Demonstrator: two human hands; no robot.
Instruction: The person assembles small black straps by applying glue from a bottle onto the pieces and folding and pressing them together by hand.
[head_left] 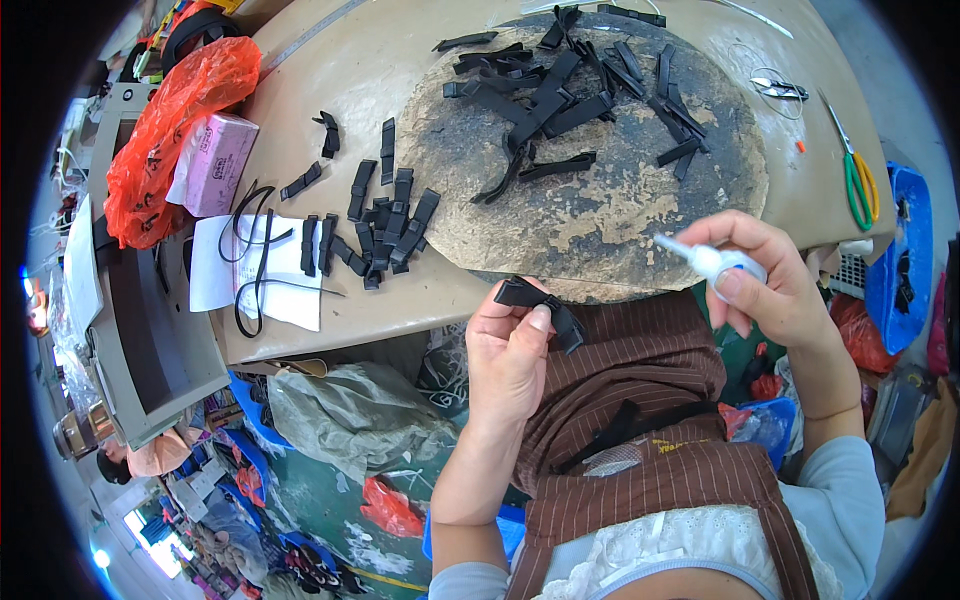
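The left hand (510,350) is pinching a black ribbon bow (566,324); well apart from it, the right hand (785,290) is gripping a white nozzle-tipped squeeze bottle (711,263).

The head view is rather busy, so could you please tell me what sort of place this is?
Probably a workshop for fabric accessories: many black folded strips lie on and beside a worn round board, scissors rest nearby, and the right hand holds a white nozzled bottle.
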